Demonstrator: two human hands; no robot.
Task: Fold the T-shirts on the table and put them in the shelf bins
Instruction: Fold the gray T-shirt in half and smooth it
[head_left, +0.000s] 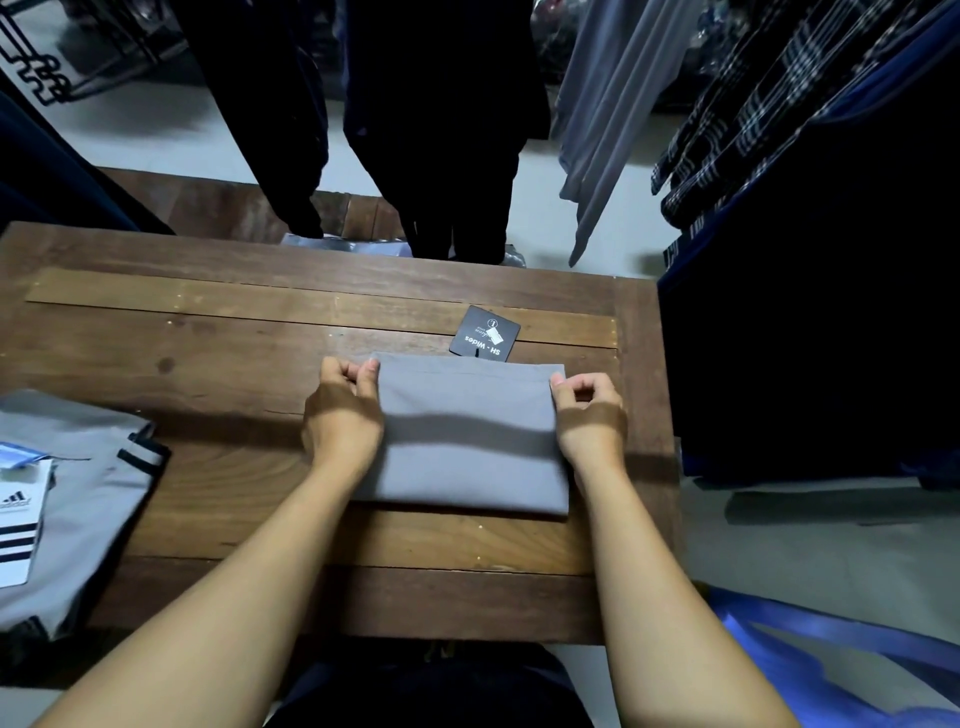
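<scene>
Both hands pinch the far corners of the folded grey T-shirt (467, 436): left hand (343, 415) at the far-left corner, right hand (589, 421) at the far-right, thumb and fingers closed on the cloth. Shirt lies flat on the tabletop (208, 353), centre-right, long axis left to right, spanning between the two grips; each hand equally near its own end. Black hang tag (485, 334) just beyond the far edge, reads "SH - Wides". Second grey shirt (88, 499) at near left, dark stripes; its card tag (18, 525) shows the adidas logo. No shelf bins in view.
</scene>
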